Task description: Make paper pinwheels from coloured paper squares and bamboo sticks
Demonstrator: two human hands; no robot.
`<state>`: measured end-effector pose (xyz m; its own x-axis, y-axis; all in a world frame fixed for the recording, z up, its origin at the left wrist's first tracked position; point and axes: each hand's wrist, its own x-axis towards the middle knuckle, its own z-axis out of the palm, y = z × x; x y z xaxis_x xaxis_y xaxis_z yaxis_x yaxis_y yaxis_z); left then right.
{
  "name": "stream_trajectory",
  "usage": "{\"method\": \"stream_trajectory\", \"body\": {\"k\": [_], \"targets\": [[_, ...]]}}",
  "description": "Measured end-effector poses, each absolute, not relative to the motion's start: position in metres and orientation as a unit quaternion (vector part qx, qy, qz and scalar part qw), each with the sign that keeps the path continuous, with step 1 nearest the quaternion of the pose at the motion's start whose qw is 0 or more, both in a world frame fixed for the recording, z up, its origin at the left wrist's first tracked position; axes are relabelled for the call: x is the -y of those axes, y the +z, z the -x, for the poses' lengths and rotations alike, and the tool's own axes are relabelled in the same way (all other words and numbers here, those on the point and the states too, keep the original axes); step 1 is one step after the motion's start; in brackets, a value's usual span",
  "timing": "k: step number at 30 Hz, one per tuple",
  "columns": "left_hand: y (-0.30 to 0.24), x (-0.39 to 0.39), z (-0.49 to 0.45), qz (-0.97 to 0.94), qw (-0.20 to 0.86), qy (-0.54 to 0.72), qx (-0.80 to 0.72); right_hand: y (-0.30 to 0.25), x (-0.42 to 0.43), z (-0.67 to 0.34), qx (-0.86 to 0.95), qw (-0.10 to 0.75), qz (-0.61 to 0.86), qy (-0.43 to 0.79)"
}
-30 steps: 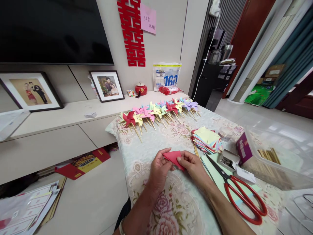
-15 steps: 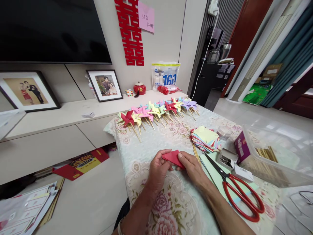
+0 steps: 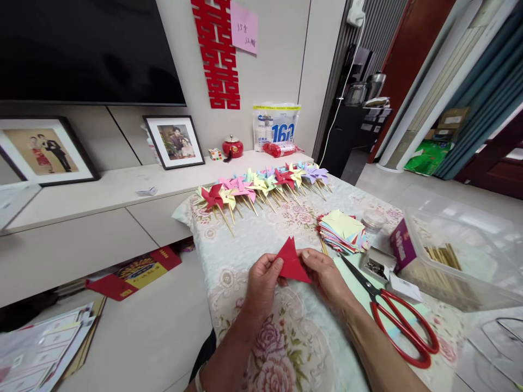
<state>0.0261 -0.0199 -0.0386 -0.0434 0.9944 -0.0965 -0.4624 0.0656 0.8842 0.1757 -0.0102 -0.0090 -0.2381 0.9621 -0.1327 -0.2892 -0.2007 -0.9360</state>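
A folded red paper triangle [image 3: 291,262] stands upright between both hands, just above the flowered tablecloth [image 3: 253,239]. My left hand [image 3: 261,286] pinches its left corner with thumb and fingers. My right hand [image 3: 326,273] grips its right edge, fingers closed on the paper. Close to the right of my right hand lie red-handled scissors [image 3: 398,321].
A row of coloured paper pinwheels [image 3: 261,188] on sticks lies along the table's far edge. A stack of coloured paper squares [image 3: 342,231], a small open box of pins [image 3: 376,265], a round clear lid [image 3: 373,220] and a clear plastic bin [image 3: 457,261] holding wooden sticks sit at right.
The red paper has been tipped up from lying flat to standing as a pointed triangle; both hands kept hold of it and shifted slightly.
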Motion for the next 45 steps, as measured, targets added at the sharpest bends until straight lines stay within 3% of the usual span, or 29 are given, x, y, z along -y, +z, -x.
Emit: {"method": "stream_trajectory", "body": {"k": [15, 22, 31, 41, 45], "targets": [[-0.025, 0.025, -0.023, -0.373, 0.618, 0.583, -0.372, -0.014, 0.006, -0.179, 0.388, 0.469, 0.438, 0.661], [-0.015, 0.026, -0.025, -0.28, 0.686, 0.589, -0.322, -0.009, 0.01, -0.179, 0.368, 0.445, 0.398, 0.713], [-0.012, 0.027, -0.027, -0.243, 0.699, 0.571, -0.355, -0.008, 0.012, -0.18, 0.364, 0.443, 0.372, 0.73], [-0.015, 0.025, -0.028, -0.221, 0.681, 0.6, -0.357, -0.013, 0.009, -0.181, 0.433, 0.491, 0.433, 0.62], [-0.015, 0.022, -0.025, -0.203, 0.665, 0.626, -0.353, -0.006, 0.013, -0.182, 0.542, 0.465, 0.42, 0.559]]}}
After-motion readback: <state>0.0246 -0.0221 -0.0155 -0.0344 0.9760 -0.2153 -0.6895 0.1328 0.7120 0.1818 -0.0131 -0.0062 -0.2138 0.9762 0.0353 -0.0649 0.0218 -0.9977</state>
